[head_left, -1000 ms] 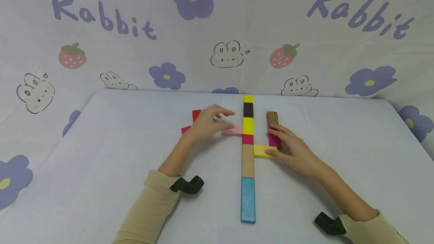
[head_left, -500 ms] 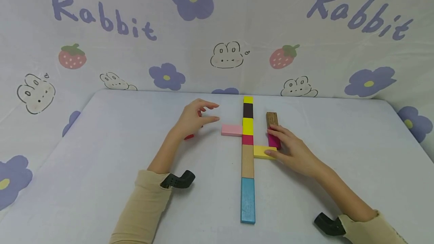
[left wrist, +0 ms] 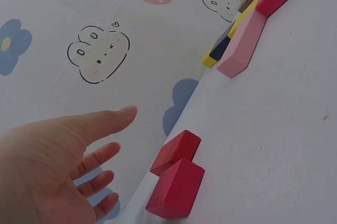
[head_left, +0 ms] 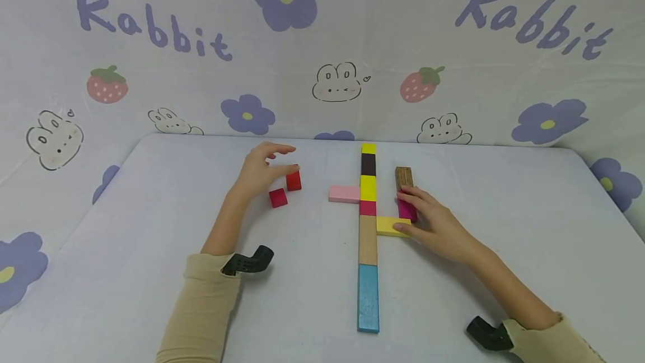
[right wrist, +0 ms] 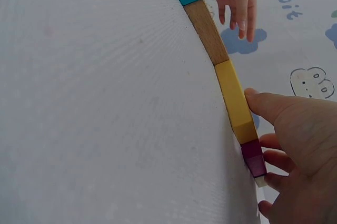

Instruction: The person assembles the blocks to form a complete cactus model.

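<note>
My left hand [head_left: 258, 173] hovers with parted fingers beside two small blocks, a red one [head_left: 294, 181] and a crimson one [head_left: 278, 198]. It holds nothing, and both blocks show apart from it in the left wrist view. My right hand [head_left: 443, 231] rests its thumb on a pale yellow block [head_left: 386, 225], while its fingers lie against a magenta block [head_left: 405, 209]. Beyond the magenta block, in line with it, is a brown grained block [head_left: 403, 175]. The yellow block juts rightward from a long row. On the row's other side, a pink block [head_left: 344, 194] sticks out left.
The row runs away across the white table [head_left: 151, 228], from a blue block [head_left: 368, 298] nearest me through a tan block [head_left: 368, 240] to yellow and dark blocks at the back. A printed cloth [head_left: 176, 77] stands behind the table.
My left hand has moved left, away from the pink block and past the two red blocks, which now show uncovered. My right hand and the row have kept their places.
</note>
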The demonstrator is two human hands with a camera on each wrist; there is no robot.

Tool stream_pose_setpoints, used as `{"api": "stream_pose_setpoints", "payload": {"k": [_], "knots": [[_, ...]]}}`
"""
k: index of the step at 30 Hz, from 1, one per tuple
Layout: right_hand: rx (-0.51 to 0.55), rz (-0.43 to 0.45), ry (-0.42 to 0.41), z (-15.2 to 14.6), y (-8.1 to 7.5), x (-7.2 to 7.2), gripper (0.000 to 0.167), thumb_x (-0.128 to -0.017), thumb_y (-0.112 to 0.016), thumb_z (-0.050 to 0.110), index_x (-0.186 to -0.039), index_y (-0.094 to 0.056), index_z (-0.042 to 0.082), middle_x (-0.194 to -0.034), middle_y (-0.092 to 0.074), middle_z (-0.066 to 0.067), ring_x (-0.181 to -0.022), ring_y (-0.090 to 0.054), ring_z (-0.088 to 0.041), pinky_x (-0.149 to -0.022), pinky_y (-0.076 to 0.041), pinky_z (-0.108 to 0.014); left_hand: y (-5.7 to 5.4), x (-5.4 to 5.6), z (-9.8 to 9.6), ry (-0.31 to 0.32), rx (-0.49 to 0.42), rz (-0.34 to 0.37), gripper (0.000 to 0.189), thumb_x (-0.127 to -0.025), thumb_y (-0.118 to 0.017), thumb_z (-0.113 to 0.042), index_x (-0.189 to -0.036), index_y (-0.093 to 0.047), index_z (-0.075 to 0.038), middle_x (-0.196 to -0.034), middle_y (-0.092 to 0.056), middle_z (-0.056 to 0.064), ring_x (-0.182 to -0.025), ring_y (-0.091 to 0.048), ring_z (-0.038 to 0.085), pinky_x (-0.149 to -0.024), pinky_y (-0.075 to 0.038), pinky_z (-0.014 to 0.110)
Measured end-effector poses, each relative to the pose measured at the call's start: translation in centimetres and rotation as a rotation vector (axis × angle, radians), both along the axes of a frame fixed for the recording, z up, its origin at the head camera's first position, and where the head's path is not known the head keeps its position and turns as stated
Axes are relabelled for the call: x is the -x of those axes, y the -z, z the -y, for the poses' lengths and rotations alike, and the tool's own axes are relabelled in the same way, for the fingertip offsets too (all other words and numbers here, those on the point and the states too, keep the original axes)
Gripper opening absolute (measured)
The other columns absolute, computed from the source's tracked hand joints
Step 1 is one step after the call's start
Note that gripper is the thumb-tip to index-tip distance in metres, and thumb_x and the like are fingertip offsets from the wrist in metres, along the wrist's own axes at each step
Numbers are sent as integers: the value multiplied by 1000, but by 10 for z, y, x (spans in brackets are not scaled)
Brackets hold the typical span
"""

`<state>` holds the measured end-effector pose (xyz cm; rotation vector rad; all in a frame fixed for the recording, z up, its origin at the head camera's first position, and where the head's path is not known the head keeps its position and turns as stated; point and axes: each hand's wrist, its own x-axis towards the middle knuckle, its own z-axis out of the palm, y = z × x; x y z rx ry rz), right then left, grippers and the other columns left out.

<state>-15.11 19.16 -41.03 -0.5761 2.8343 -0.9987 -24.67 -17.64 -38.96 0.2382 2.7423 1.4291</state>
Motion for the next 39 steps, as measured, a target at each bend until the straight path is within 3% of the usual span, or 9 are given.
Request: {"api": "stream_pose_setpoints", "payload": {"k": [5,17,31,39], "knots": [[-1,-1,0,0,0,-1,69,-96,-77,25,-154,-50,-1,-164,-37,-25,-152,-32,-50,-108,-49,-60,2,0,11,-13,-9,18,50,-97,-75,-24,-144,-64,-9,-149,-55,13,-139,-45,38,-113,-43,57],[-10,10,3,0,0,0,70,-96,-76,27,-155,-49,0,-167,-34,-24,-153,-31,-50,-110,-47,-60,10,-1,27,32,-9,84,60,-95,-75,-22,-150,-58,-9,-154,-50,15,-141,-43,39,-110,-47,58],[-8,8,1,-1,1,0,70,-96,-76,27,-155,-49,0,-167,-35,-24,-153,-30,-51,-110,-47,-61,21,1,24,105,39,98,64,-93,-77,-21,-151,-55,-5,-151,-52,21,-141,-44,42,-116,-41,58],[-4,9,-6,-2,2,-1,70,-97,-76,27,-155,-48,1,-167,-34,-24,-154,-29,-51,-112,-45,-62,25,0,17,90,73,108,70,-88,-82,-26,-150,-54,-6,-148,-54,19,-141,-44,38,-115,-44,57]]}}
